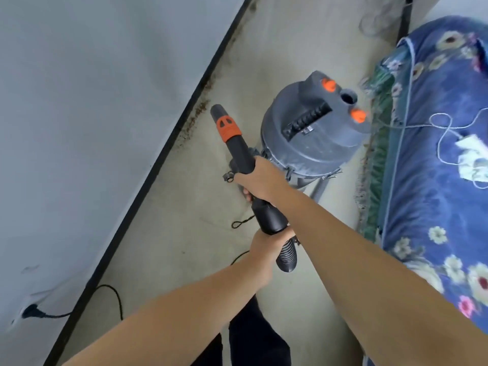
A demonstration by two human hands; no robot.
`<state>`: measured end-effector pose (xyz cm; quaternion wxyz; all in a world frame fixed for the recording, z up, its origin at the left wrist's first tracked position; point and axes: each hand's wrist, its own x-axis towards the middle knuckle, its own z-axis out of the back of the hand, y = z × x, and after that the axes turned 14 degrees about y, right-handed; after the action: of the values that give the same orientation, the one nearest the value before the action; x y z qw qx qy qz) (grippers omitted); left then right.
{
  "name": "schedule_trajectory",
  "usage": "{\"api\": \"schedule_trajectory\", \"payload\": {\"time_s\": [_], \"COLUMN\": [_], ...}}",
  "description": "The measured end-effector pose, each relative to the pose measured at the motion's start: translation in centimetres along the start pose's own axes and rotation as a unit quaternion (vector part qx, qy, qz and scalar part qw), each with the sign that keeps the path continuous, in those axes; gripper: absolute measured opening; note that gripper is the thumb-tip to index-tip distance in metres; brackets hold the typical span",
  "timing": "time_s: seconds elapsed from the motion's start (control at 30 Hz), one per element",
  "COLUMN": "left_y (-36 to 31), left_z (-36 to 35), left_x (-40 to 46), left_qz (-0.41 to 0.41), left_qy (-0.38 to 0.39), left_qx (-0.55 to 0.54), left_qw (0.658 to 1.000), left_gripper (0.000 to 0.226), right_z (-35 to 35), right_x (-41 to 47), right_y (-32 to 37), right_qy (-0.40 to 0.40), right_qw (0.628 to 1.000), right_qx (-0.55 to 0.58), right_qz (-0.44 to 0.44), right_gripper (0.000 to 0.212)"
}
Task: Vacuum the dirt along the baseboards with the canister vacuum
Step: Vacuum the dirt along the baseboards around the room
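Note:
A black vacuum wand (237,143) with an orange collar points up and left toward the black baseboard (169,143). My right hand (260,179) grips the wand at its middle. My left hand (266,247) grips the ribbed black hose (287,257) just behind the wand's rear end. Brown dirt (194,118) lies on the floor along the baseboard, just left of the nozzle tip. The grey canister vacuum (317,130) with two orange knobs stands on the floor right of the wand.
A bed with a blue flowered cover (435,154) fills the right side, with a green fringed mat (375,159) at its edge. A black power cord (113,299) runs from a wall plug (31,311) at lower left across the concrete floor (184,233).

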<state>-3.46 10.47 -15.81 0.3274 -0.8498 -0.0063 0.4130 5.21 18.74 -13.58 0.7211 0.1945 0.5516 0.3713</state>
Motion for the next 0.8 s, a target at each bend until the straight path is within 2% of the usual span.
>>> {"api": "schedule_trajectory", "payload": {"time_s": [0.07, 0.2, 0.37, 0.5, 0.67, 0.73, 0.8], "left_y": [-1.6, -4.1, -6.4, -7.2, -7.6, -7.9, -8.9], "left_z": [-3.0, -8.9, -15.5, -22.7, -32.3, -35.2, -37.4], "left_x": [-1.4, -2.2, 0.6, 5.7, 12.2, 14.6, 16.6], "left_qz": [-0.012, -0.018, -0.049, -0.096, -0.119, -0.125, -0.143], "left_qy": [0.022, 0.037, 0.048, 0.061, 0.032, 0.01, -0.002], "left_qx": [0.025, 0.042, 0.09, 0.128, 0.149, 0.142, 0.129], "left_qw": [0.999, 0.998, 0.994, 0.985, 0.981, 0.982, 0.981], "left_gripper": [0.022, 0.044, 0.047, 0.035, 0.017, 0.012, 0.016], "right_z": [2.6, 8.4, 16.4, 24.7, 35.0, 38.2, 41.1], "right_x": [-2.9, -7.3, -10.8, -12.8, -14.5, -14.4, -13.8], "right_y": [1.1, 2.0, 0.8, -2.6, -8.9, -10.5, -11.1], "right_qy": [-0.041, -0.101, -0.178, -0.211, -0.255, -0.251, -0.238], "right_qw": [0.999, 0.995, 0.984, 0.976, 0.96, 0.959, 0.963], "right_qx": [-0.024, -0.013, -0.002, 0.032, 0.105, 0.125, 0.114], "right_qz": [-0.001, -0.012, 0.014, 0.039, 0.047, 0.046, 0.049], "right_gripper": [0.014, 0.009, 0.013, 0.006, 0.014, 0.015, 0.014]}}
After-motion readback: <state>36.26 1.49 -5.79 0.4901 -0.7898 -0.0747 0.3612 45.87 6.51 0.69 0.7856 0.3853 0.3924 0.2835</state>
